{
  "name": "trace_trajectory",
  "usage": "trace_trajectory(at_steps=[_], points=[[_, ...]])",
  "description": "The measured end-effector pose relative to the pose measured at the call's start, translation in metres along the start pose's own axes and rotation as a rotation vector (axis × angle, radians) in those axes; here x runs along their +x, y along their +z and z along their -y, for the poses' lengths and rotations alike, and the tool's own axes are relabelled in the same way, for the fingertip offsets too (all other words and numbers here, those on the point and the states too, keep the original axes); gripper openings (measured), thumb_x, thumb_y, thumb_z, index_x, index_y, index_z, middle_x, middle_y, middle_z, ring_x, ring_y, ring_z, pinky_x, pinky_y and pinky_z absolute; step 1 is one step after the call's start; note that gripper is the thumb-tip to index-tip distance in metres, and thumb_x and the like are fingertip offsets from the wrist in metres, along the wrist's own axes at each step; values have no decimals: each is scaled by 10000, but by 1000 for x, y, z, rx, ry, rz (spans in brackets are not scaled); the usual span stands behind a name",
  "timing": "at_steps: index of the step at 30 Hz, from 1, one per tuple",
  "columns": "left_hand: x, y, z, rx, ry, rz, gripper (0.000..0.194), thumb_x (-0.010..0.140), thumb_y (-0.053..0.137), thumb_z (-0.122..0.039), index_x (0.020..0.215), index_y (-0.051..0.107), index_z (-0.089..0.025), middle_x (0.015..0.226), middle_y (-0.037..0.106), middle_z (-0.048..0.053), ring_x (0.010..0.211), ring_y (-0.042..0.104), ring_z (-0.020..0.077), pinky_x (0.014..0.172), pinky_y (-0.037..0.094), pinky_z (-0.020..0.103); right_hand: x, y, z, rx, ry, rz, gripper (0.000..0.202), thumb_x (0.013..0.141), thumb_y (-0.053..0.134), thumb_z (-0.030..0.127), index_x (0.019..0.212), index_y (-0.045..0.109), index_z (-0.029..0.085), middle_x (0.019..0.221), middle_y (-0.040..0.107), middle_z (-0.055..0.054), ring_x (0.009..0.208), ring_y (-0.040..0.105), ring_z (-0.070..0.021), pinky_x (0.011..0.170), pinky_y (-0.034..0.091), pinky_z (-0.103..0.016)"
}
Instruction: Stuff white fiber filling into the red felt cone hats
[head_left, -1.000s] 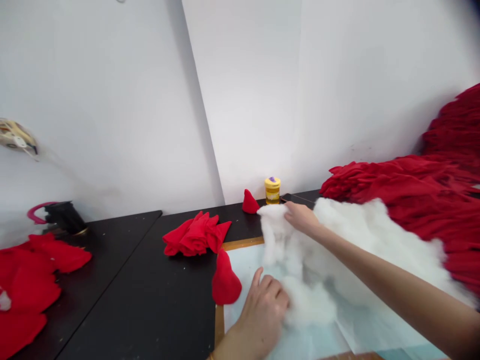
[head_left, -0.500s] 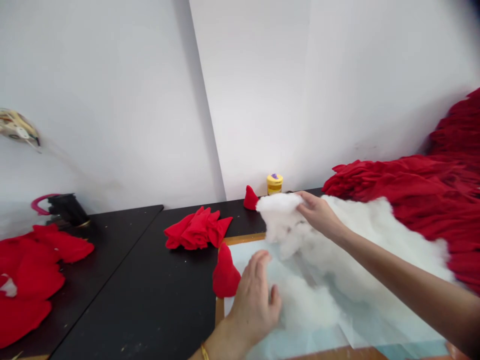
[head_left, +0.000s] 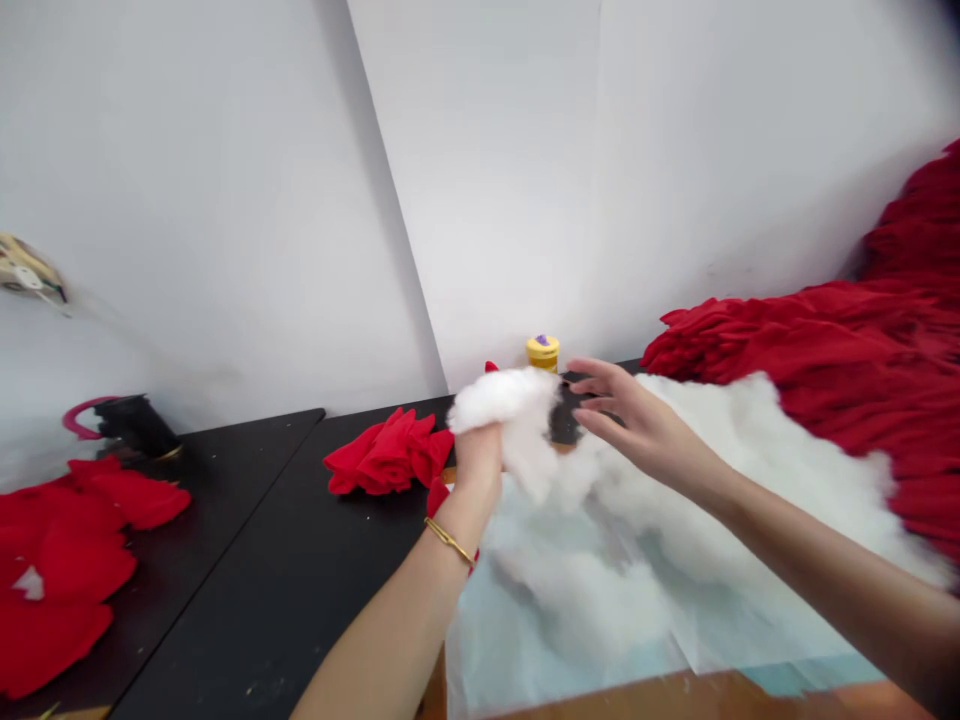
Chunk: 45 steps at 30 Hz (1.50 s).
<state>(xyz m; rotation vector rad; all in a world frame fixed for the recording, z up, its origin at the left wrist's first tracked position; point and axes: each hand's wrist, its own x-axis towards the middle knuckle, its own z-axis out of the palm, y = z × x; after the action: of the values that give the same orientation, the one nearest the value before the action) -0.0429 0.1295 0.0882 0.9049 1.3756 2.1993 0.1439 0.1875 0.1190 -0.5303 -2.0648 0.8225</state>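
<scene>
Stuffing is in our left hand [head_left: 477,452], which is closed around a white tuft of fibrefill [head_left: 496,397] lifted above the black table [head_left: 300,590]; thin strands run from it down to the big fibrefill heap [head_left: 675,520] lying on the pale sheet [head_left: 510,660]. Our right hand [head_left: 637,425] hovers just beside the tuft with fingers spread, gripping nothing. To part the wad cleanly, we judge it best to steady the heap with the free hand and draw the tuft away slowly, so the trailing strands thin out rather than drag more along. Further out lie folded red felt pieces [head_left: 390,460], a large red fabric pile [head_left: 840,370] and more red pieces [head_left: 60,560] at far left. The one container, a small yellow tub [head_left: 543,353] by the wall, has its lid on, so we cannot see its contents.
</scene>
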Motion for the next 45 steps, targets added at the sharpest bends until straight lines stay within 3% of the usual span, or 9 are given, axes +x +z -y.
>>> trace_trajectory(at_steps=[7,9,14,21,27,31,38,42,45], points=[[19,-28,-34,-70,166,-74,320,745,819,-230,1033,683,-203,1151,722,71,1173,623,261,983,538,358,-122,38,-8,-341,-204,636,765,803,724,237,1493,433,390,1606,390,-90,1395,457,-388,1067,478,-572],[22,-32,-43,-94,197,-96,325,733,817,-219,1023,671,-197,1144,726,65,1198,615,258,1014,526,366,-129,56,-15,-405,-176,672,718,763,597,32,1412,545,336,1466,558,-118,1244,606,-346,975,553,-505],[15,-43,-64,-117,190,-116,305,742,780,-209,1021,658,-179,1156,723,68,1205,625,269,1034,522,414,-75,58,-30,-455,-186,379,537,814,403,-6,1235,621,245,1282,642,-121,1161,641,-253,953,550,-401],[-37,-33,-45,-142,-84,-6,358,757,789,-292,1075,671,-180,1116,749,109,1124,684,299,985,560,442,9,51,-65,-619,86,186,375,826,588,164,1193,666,178,1430,550,-218,1272,540,-444,994,463,-653],[-79,-30,0,-215,-458,25,296,890,624,-336,1168,646,-237,1199,731,77,1156,677,269,990,563,424,-44,27,-43,-290,138,86,466,1018,386,400,1466,423,280,1506,512,-129,1279,589,-300,944,577,-435],[-90,-24,11,-260,-524,87,316,921,537,-388,1163,660,-226,1169,742,79,1163,669,275,980,565,408,-96,28,-30,-37,174,240,924,877,644,499,1595,79,362,1640,309,-128,1361,517,-345,943,589,-478],[-112,-48,25,27,-527,216,472,741,735,-330,1153,601,-144,1131,716,163,1113,659,340,986,515,482,-103,39,-47,96,254,166,473,772,541,203,1222,661,291,1084,760,-65,982,717,-345,834,619,-473],[-116,-96,20,176,-372,111,807,700,685,-207,1432,346,-248,1546,403,171,1346,485,315,1066,446,468,-110,27,-55,-250,-29,6,476,723,449,60,1078,691,266,1129,690,-95,1063,667,-286,892,570,-411],[-125,-120,4,531,-157,264,566,832,564,-230,1386,453,-268,1505,460,131,1327,501,296,1083,431,485,-126,31,-54,-409,-240,233,580,819,406,0,1244,650,311,1244,677,-88,1128,649,-263,925,559,-426]])
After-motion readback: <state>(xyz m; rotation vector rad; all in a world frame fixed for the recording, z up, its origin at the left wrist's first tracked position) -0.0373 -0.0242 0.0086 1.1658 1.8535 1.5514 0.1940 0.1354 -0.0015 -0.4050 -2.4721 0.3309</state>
